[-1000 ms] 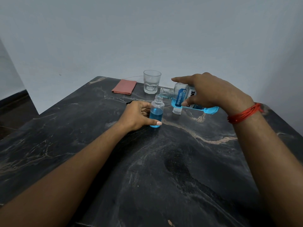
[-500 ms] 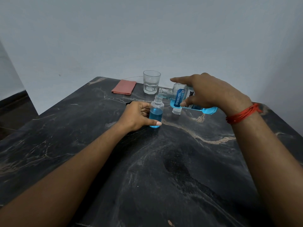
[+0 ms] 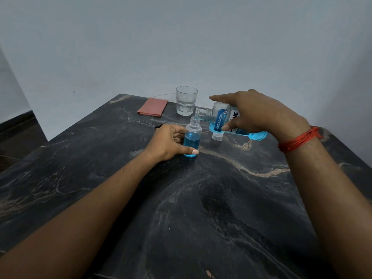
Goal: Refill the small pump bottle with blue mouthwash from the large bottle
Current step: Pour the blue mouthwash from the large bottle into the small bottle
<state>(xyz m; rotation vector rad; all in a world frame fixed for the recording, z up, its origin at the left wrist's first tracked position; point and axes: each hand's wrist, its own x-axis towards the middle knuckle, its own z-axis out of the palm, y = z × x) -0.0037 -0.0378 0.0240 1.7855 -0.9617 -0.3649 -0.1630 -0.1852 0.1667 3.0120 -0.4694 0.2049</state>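
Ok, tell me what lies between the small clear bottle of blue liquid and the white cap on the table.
Head view: only bare black marble table between small clear bottle and white cap; the neck of the large tilted mouthwash bottle hangs above.

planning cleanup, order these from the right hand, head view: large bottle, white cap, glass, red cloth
1. large bottle, in the right hand's grip
2. white cap, on table beneath it
3. glass, back left
4. red cloth, leftmost
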